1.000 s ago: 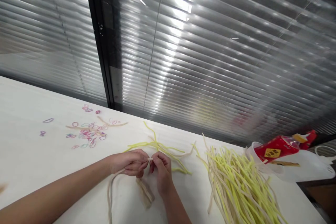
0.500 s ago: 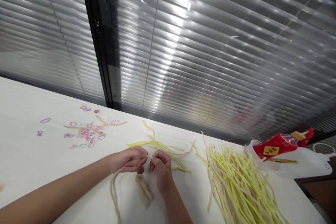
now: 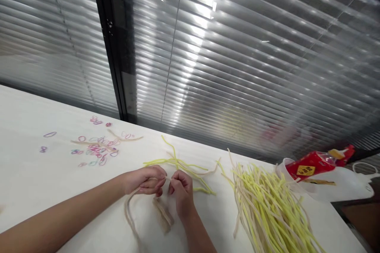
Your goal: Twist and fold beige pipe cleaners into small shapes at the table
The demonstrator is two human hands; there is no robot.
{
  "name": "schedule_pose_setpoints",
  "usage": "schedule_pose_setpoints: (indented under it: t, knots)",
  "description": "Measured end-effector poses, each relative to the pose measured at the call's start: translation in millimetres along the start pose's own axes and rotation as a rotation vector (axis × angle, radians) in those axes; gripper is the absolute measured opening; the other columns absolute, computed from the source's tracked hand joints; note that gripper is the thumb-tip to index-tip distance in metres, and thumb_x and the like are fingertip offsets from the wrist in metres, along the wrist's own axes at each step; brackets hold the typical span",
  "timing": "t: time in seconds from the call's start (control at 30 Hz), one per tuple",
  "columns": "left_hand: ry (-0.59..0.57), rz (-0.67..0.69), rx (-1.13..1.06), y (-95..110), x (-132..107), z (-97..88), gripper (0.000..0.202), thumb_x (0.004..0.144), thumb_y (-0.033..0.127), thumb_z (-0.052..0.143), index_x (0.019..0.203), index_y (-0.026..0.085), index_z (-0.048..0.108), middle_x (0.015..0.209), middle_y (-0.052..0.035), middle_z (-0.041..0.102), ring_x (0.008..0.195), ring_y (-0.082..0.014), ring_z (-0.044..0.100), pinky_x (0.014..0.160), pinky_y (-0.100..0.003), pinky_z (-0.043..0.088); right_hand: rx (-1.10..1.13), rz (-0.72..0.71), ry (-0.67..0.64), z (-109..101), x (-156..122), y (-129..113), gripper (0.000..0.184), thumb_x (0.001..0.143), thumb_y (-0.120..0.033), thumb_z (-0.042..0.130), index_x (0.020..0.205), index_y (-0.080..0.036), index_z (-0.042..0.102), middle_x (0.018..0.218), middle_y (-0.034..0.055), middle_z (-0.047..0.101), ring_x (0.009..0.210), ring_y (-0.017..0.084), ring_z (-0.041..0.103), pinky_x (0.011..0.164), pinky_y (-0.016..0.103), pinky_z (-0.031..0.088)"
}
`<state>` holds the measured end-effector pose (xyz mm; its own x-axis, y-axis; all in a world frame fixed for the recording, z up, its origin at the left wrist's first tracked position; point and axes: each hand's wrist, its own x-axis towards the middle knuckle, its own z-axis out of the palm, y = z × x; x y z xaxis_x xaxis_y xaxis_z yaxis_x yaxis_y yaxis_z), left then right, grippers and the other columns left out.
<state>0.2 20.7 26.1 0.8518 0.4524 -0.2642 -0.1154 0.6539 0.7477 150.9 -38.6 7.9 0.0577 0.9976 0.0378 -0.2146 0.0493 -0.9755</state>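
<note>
My left hand is closed, its fingers pinching a beige fuzzy pipe cleaner whose long end hangs down in a curve toward the bottom edge. A short stretch of beige stem spans the small gap to my right hand, which is closed in a pinch on it. Just below the fingers is a folded bundle of beige stems; whether it hangs from my left hand or lies on the table I cannot tell. Beyond my hands, several loose yellow pipe cleaners lie crossed on the white table.
A big heap of yellow and beige pipe cleaners lies on the right. Behind it are a clear plastic tub and a red packet. Small coloured loops are scattered at left. Glass with blinds borders the table.
Both hands keep nearly the same place and grip. The hanging end of the beige pipe cleaner has swung slightly to the right at its bottom, and the camera view has shifted a little.
</note>
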Motion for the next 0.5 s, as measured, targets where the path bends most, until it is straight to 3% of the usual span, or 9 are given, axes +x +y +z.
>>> schedule_pose_setpoints:
  t: [0.2, 0.5]
  knots:
    - [-0.009, -0.028, 0.065, 2, 0, 2.5, 0.020, 0.073, 0.019, 0.051, 0.054, 0.015, 0.057, 0.028, 0.0095, 0.028, 0.028, -0.0066, 0.020, 0.068, -0.032, 0.046, 0.051, -0.006, -0.010, -4, -1, 6, 0.020, 0.069, -0.023, 0.046, 0.050, -0.019, 0.042, 0.047, -0.0044, 0.040, 0.047, 0.010, 0.037, 0.050, 0.024, 0.031]
    - [-0.019, 0.028, 0.024, 2, -1, 4.4, 0.019, 0.072, 0.014, 0.049, 0.056, 0.016, 0.059, 0.028, 0.0096, 0.028, 0.028, -0.0063, 0.023, 0.069, -0.032, 0.046, -0.072, -0.018, -0.007, -3, -1, 9, 0.018, 0.065, -0.023, 0.049, 0.050, -0.020, 0.040, 0.044, -0.0058, 0.038, 0.043, 0.009, 0.036, 0.043, 0.021, 0.031]
